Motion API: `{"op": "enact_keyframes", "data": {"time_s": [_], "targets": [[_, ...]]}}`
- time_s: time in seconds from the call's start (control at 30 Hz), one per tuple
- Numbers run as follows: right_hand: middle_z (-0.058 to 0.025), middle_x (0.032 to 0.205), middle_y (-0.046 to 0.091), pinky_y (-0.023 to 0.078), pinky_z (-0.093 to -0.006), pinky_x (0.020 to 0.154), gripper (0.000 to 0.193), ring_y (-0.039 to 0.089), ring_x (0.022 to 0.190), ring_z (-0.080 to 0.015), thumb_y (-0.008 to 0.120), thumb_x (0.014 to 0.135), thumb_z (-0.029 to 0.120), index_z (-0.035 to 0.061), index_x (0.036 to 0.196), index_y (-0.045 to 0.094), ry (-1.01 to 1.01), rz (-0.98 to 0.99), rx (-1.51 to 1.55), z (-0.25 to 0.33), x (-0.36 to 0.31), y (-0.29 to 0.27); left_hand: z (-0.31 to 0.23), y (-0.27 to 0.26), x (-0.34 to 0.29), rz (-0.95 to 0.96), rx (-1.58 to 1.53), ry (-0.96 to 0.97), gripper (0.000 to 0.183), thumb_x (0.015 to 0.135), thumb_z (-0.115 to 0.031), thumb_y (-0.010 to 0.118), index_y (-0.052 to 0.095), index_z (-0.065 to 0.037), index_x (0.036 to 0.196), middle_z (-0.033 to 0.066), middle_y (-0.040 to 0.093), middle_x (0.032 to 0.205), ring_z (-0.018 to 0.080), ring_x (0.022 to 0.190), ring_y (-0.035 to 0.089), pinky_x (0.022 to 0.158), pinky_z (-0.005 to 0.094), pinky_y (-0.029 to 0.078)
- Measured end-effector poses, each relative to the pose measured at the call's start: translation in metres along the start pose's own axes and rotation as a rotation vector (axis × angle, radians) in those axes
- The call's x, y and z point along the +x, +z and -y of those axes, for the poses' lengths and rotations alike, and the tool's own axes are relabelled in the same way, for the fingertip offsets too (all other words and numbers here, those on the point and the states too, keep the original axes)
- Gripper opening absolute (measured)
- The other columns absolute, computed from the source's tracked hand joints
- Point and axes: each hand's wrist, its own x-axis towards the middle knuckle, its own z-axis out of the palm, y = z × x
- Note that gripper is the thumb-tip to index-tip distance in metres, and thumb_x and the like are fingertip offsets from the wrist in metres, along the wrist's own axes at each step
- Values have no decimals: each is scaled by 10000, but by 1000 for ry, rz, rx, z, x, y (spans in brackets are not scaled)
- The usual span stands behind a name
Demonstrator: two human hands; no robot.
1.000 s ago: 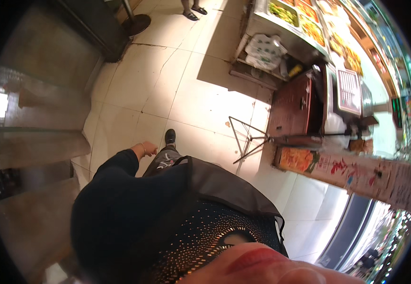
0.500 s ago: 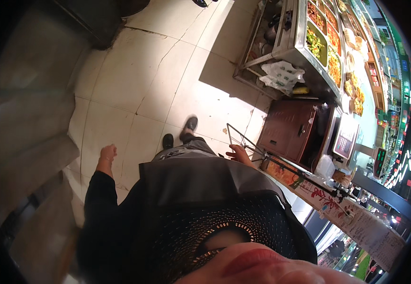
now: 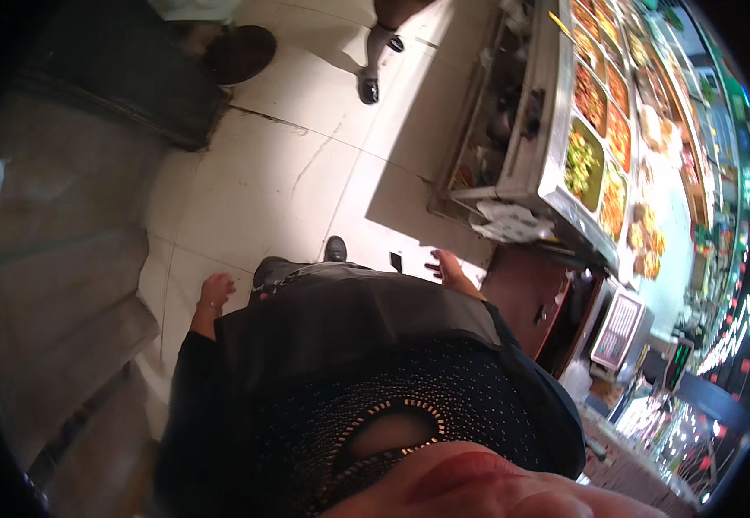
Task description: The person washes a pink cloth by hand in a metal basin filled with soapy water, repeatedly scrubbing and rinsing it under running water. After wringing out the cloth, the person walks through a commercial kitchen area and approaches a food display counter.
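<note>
My left hand (image 3: 218, 292) hangs beside my dark apron (image 3: 340, 306), its fingers loosely curled and slightly apart, with nothing seen in them. On the other side, my right hand (image 3: 449, 268) is held out with spread fingers and touches nothing. Nearest to it is a brown cabinet (image 3: 517, 289) with a dark opening. A small dark rectangular piece (image 3: 396, 262) shows at the apron's edge by my right hand; what it is I cannot tell. One black shoe (image 3: 335, 249) of mine shows on the floor.
A metal food counter (image 3: 556, 168) with trays of cooked dishes runs along the right, a white plastic bag (image 3: 513, 223) at its end. A scale (image 3: 618, 328) stands closer by. Dark and grey furnishings (image 3: 72, 224) line the left. Another person's legs (image 3: 377, 65) are ahead on pale tiles (image 3: 271, 173).
I have walked forward, past the folding metal frame that was by my right hand. The other person's legs have come into view. My left fingers have loosened a little.
</note>
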Motion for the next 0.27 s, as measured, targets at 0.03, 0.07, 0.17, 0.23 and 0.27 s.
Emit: {"op": "enact_keyframes", "data": {"time_s": [0.03,0.07,0.17,0.23,0.27], "targets": [[-53,1200,544,387,-443,848,458,637,1051,-290,569,864,387,105,1223,524,-41,-14,26,49,0,25,-26,3,4,-50,-14,47,200,894,-258,578,639,-78,957,27,643,803,146,653,631,552,280,448],[-56,1247,536,387,-457,876,455,633,1069,-303,559,873,389,106,1228,525,-62,-13,34,91,2,47,-48,6,10,-39,-3,57,219,880,-263,596,648,-64,956,34,650,803,151,656,631,563,281,456],[-51,1341,508,386,-472,906,457,618,1106,-319,528,902,375,109,1272,511,-137,24,-2,170,19,100,-101,6,38,11,104,219,244,860,-260,625,665,-31,933,44,665,798,151,673,623,610,294,482],[-50,1353,502,387,-473,909,460,614,1115,-317,519,908,377,107,1280,506,-86,61,-12,191,37,126,-133,-1,62,13,139,291,221,846,-232,627,673,-21,894,47,662,773,146,677,617,630,293,486],[-50,1359,499,388,-474,910,461,611,1119,-317,515,910,377,105,1283,504,-45,17,-9,195,45,139,-150,-6,75,23,149,291,211,839,-219,628,676,-17,874,48,661,761,144,679,614,640,292,489]]}}
